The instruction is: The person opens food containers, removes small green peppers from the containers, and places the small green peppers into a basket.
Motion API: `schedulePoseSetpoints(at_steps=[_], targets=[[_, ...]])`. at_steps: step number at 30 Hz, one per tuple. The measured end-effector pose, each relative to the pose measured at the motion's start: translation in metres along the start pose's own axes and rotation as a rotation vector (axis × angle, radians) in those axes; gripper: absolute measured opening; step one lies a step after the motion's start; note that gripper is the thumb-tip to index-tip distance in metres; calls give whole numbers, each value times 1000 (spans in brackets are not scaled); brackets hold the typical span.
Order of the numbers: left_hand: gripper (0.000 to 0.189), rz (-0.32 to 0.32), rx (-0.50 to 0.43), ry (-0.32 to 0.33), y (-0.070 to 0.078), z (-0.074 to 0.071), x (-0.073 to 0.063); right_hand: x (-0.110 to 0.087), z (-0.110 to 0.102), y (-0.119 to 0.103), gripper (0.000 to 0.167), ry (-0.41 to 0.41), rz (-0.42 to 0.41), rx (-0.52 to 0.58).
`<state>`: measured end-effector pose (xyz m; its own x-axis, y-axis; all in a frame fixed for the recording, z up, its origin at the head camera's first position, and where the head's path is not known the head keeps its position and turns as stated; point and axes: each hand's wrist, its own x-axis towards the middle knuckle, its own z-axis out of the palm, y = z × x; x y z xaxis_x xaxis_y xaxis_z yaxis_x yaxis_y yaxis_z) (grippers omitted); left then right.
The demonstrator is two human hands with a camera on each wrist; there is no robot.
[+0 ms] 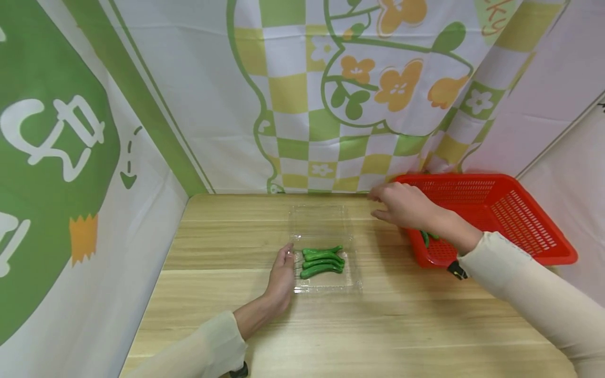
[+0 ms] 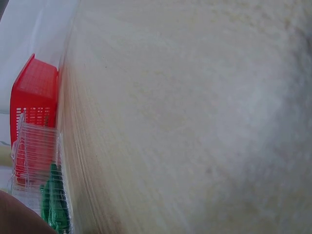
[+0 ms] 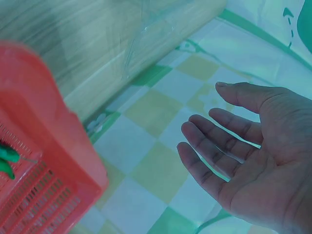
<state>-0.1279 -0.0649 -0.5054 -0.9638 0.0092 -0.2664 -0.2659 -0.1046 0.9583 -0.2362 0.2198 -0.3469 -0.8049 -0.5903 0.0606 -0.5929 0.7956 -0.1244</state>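
Observation:
Several green chili peppers [image 1: 323, 262] lie side by side in a clear plastic container [image 1: 352, 286], its lid [image 1: 317, 219] tilted back behind it on the table. At the container's left wall, my left hand [image 1: 280, 278] holds the edge, thumb by the rim; its other fingers are partly hidden. My right hand [image 1: 408, 205] hovers over the near-left rim of a red plastic basket [image 1: 562, 257], holding nothing. In the right wrist view its fingers [image 3: 209, 146] are spread and loosely bent. More green peppers [image 3: 7, 157] lie inside the basket, mostly hidden by the right arm.
The wooden table [image 1: 212, 236] meets a patterned cloth wall [image 1: 293, 121] at the back and a white and green cloth [image 1: 156, 220] on the left. The basket occupies the table's back right corner.

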Motion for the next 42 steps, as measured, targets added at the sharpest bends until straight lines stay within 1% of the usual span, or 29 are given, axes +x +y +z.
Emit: schedulePoseSetpoints(at_steps=[6, 10, 13, 15, 20, 23, 27, 33, 38, 42], targets=[[51, 3, -2, 3, 0, 0, 0, 1, 8, -15, 34, -26, -46, 4], [51, 6, -3, 7, -1, 0, 1, 2, 16, -24, 33, -21, -107, -8], [51, 10, -4, 7, -1, 0, 1, 3, 24, -30, 30, -8, -164, -20], [51, 11, -4, 7, -1, 0, 1, 3, 28, -35, 29, -16, -183, -14], [51, 10, 6, 9, -1, 1, 1, 6, 35, -47, 33, -95, -173, 5], [51, 8, 5, 8, 0, 1, 1, 9, 38, -54, 34, -132, -178, -1], [52, 7, -5, 4, 0, 1, 0, 12, 45, -63, 35, -154, -195, -5], [52, 2, -19, 8, -1, 1, 0, 15, 56, -71, 33, -155, -224, 19], [52, 4, -30, 9, 0, 1, 1, 15, 62, -77, 35, -183, -203, 49], [52, 0, -27, 10, 0, 2, 1, 16, 67, -80, 36, -201, -220, 65]])
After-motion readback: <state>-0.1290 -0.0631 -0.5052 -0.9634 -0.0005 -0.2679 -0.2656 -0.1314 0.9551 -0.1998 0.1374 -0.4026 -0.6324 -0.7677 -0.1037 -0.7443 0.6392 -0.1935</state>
